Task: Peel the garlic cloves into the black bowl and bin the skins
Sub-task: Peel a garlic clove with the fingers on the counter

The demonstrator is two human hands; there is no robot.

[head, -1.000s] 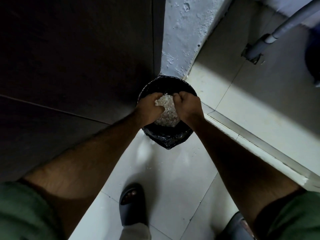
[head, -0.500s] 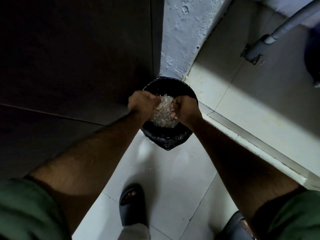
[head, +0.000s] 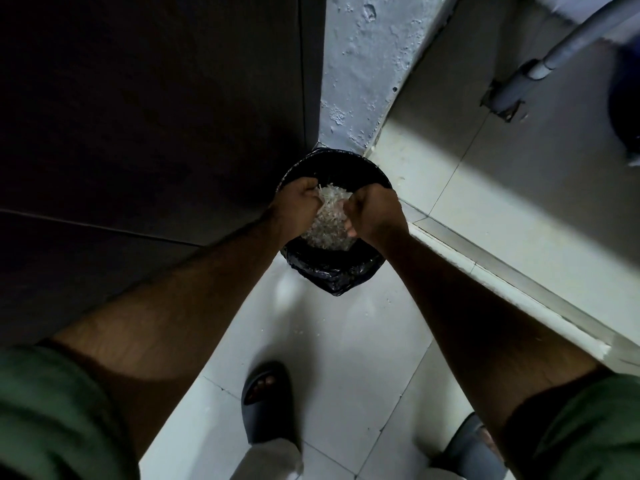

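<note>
**Skins held over the bin in a dim floor corner**

A pale tiled floor (head: 332,341) runs into a corner where a dark panel (head: 156,116) on the left meets a rough, pitted whitish wall (head: 360,71); to the right a raised, light-coloured threshold (head: 485,271) cuts diagonally across.

In that corner stands a round bin (head: 332,271) lined with a black plastic bag whose glossy edge folds over the rim. Directly above its opening is a pale, stringy heap of garlic skins (head: 329,220), gathered between the two hands. The left hand (head: 298,202) is curled at the left side of the heap, its grip closed on the skins, knuckles facing up. The right hand (head: 375,213) is curled likewise at the right side, fingers tucked under and clamped on the same mass. Both hands are over the bin's mouth, just above the rim. Whether the heap sits loose or in some thin wrapping cannot be told.

Both bare forearms reach forward from green sleeves (head: 45,417) at the bottom corners. Below, on the tiles, a foot in a dark slide sandal (head: 266,400) stands behind the bin, and a second sandal (head: 471,448) shows at the lower right. At the upper right a grey pipe (head: 554,53) slants down to a bracket on the wall.
</note>
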